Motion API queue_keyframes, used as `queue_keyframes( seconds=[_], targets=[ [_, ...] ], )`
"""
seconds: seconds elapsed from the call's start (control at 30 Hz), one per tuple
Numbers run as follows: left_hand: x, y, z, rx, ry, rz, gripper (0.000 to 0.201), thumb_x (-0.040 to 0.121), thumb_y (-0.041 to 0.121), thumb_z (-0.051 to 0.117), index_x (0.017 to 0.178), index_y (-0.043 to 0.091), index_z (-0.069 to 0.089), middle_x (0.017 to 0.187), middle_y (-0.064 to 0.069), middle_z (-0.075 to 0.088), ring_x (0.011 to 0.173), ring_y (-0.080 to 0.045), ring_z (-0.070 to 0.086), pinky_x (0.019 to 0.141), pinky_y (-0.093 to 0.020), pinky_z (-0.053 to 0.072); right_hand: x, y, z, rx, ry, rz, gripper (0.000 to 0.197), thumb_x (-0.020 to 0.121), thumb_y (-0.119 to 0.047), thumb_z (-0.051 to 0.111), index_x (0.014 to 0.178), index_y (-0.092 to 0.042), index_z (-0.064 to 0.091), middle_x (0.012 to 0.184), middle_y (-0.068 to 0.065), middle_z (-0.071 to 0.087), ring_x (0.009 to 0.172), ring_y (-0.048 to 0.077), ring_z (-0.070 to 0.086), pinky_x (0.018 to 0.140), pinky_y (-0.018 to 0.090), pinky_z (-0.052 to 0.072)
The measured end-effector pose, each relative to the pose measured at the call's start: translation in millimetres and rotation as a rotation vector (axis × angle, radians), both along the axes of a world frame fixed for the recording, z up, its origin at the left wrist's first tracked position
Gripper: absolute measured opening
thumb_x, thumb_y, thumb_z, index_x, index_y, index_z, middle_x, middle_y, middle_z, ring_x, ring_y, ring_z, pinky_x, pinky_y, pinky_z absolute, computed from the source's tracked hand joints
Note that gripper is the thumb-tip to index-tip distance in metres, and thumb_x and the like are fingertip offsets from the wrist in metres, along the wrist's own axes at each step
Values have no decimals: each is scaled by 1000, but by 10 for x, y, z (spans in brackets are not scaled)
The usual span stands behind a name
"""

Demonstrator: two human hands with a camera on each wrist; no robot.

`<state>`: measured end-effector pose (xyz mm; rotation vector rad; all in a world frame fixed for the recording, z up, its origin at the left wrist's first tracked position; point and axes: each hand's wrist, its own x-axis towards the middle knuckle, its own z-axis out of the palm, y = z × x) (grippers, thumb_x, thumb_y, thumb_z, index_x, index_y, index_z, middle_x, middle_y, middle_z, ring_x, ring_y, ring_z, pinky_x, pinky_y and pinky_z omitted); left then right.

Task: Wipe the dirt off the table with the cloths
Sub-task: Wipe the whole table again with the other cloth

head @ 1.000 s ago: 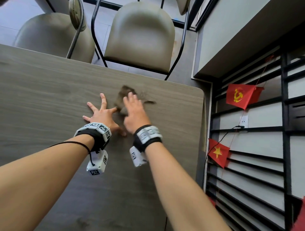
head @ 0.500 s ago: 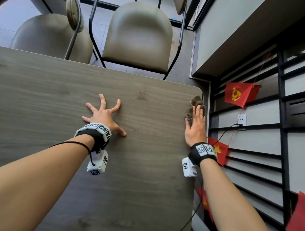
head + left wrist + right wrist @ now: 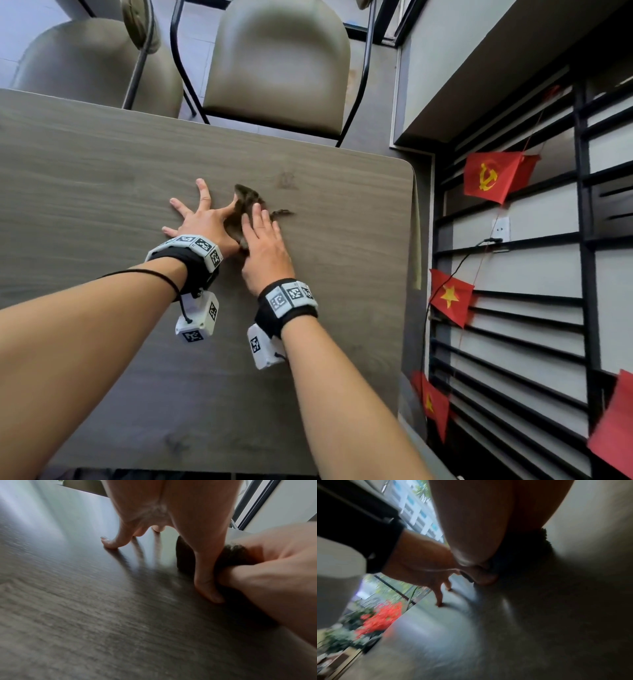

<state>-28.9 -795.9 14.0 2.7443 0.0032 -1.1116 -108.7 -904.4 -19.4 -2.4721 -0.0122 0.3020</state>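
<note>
A dark brown cloth (image 3: 247,202) lies bunched on the grey wood-grain table (image 3: 102,171), right of its middle. My right hand (image 3: 265,236) lies on the cloth with straight fingers and presses it down; most of the cloth is hidden under the palm. My left hand (image 3: 202,222) is spread flat on the bare table just to the left, its thumb touching the cloth's edge. The left wrist view shows the cloth (image 3: 235,554) wedged between my left thumb and the right hand. In the blurred right wrist view the cloth (image 3: 522,547) is a dark lump under the palm.
Two padded chairs (image 3: 277,65) stand beyond the table's far edge. The table's right edge (image 3: 409,240) runs close to a wall of black rails with red flags (image 3: 493,176), a socket and a hanging cord (image 3: 445,281). A faint dark mark (image 3: 286,178) shows beyond the cloth.
Half a second ago my right hand held the cloth at the table's right edge; it has swept back left to beside my left hand. The left hand has stayed in place.
</note>
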Motion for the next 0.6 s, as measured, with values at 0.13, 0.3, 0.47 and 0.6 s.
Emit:
queue_keyframes(
  seconds=[0.13, 0.3, 0.47, 0.6],
  targets=[
    [-25, -5, 29, 5, 33, 9, 121, 53, 55, 93, 145, 69, 14, 160, 11, -35, 148, -49, -18, 107, -81, 16, -79, -450, -31, -26, -4, 28, 82, 77, 4, 48, 153, -17, 25, 163, 0, 8, 149, 16, 5, 121, 29, 0],
    [-25, -31, 95, 3, 59, 12, 138, 39, 60, 96, 143, 73, 6, 159, 11, -38, 148, -48, -21, 107, -82, 15, -438, -1452, -130, -100, -60, -238, 80, 76, 2, 49, 152, -14, 28, 161, 5, 14, 149, 21, 10, 122, 37, 7],
    [-13, -34, 111, 3, 67, 6, 138, 39, 59, 97, 143, 72, 7, 159, 10, -38, 147, -50, -21, 106, -83, 14, -580, -2094, -87, 2, -16, -467, 75, 80, 18, 44, 147, -14, 40, 159, 3, 22, 148, 17, 16, 120, 21, 8],
    [-17, -35, 85, -8, 65, -6, 139, 39, 60, 96, 144, 70, 7, 159, 9, -37, 147, -52, -20, 104, -84, 15, -421, -1820, 16, 128, -102, -648, 58, 85, 15, 48, 138, -9, 53, 151, 8, 39, 140, 18, 36, 106, 0, 15]
  ],
)
